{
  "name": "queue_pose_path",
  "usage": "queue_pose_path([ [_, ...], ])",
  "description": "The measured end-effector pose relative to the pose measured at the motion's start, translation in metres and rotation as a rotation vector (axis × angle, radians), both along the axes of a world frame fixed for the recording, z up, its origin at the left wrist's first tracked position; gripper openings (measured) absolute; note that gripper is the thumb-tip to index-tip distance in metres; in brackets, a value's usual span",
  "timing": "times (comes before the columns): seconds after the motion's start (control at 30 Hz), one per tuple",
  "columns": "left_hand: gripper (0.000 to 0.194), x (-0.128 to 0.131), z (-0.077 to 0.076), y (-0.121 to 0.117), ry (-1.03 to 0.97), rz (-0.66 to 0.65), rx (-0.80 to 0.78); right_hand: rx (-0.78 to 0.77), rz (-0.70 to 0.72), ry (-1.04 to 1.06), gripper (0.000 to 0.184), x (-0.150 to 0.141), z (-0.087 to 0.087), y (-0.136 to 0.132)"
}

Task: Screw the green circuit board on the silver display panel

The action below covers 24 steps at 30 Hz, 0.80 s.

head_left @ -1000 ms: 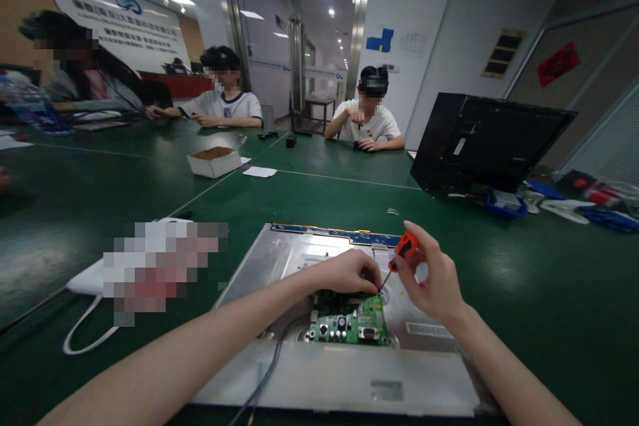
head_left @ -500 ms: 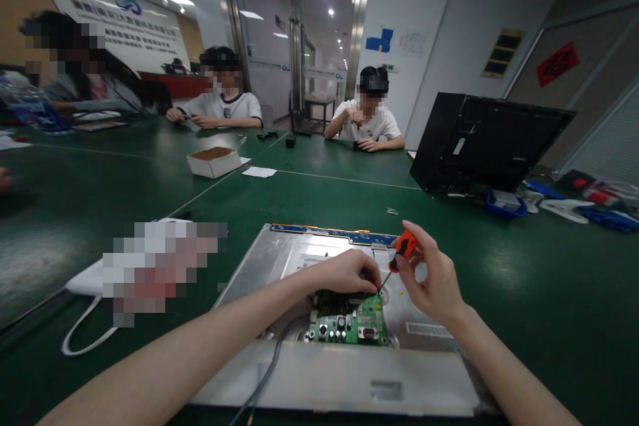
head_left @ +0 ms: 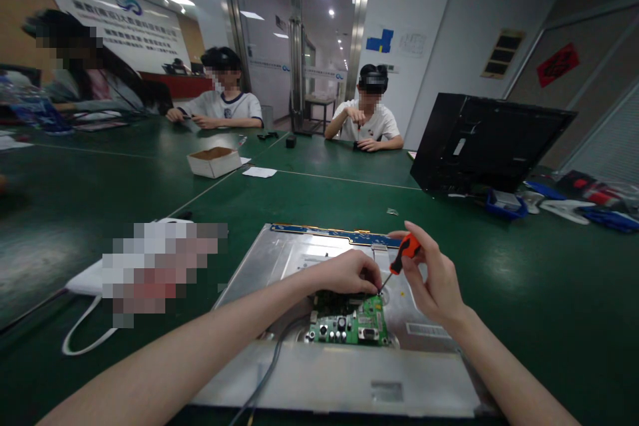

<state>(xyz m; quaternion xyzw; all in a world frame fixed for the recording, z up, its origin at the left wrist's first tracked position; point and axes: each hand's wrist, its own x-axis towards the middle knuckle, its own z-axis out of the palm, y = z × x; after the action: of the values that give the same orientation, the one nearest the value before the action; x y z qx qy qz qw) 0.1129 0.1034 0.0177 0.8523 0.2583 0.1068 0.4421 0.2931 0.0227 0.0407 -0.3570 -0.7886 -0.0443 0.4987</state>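
My right hand [head_left: 434, 276] grips the orange and black handle of a screwdriver [head_left: 406, 251] between thumb and fingers. The screwdriver slants down to the left, its tip at the upper right corner of a green circuit board [head_left: 349, 327]. Right by that tip, my left hand [head_left: 352, 273] has its fingers curled and pinched; what they hold, if anything, is hidden. The board lies on the silver metal back of a display panel [head_left: 429, 376], and my left hand covers part of it. A blue circuit strip [head_left: 324, 233] runs along the panel's far edge.
A dark cable [head_left: 272, 366] crosses the panel's near left. Left of it lies a white bag-like item [head_left: 90, 276], partly pixelated. Beyond are a white box [head_left: 213, 163] and a black monitor housing [head_left: 484, 140], with a blue tray [head_left: 506, 204] beside it. Several people sit around the green table [head_left: 329, 196].
The screwdriver handle has tipped slightly right as my right fingers shifted on it. The tip stays at the board's corner. My left hand has hardly moved.
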Motion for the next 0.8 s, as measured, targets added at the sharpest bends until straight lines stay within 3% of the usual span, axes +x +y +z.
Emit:
queue_pose_path([
  [0.27, 0.010, -0.0002, 0.0007, 0.0005, 0.002, 0.001, 0.012, 0.063, -0.097, -0.005, 0.042, 0.0008, -0.0044, 0.0029],
  [0.53, 0.007, -0.0004, -0.0012, 0.0005, -0.012, -0.005, 0.020, 0.003, 0.000, -0.013, 0.044, -0.0019, 0.0020, -0.0002],
  [0.8, 0.009, -0.0010, -0.0019, 0.0008, -0.012, -0.013, 0.008, 0.131, -0.149, -0.003, 0.040, 0.0002, -0.0043, 0.0028],
])
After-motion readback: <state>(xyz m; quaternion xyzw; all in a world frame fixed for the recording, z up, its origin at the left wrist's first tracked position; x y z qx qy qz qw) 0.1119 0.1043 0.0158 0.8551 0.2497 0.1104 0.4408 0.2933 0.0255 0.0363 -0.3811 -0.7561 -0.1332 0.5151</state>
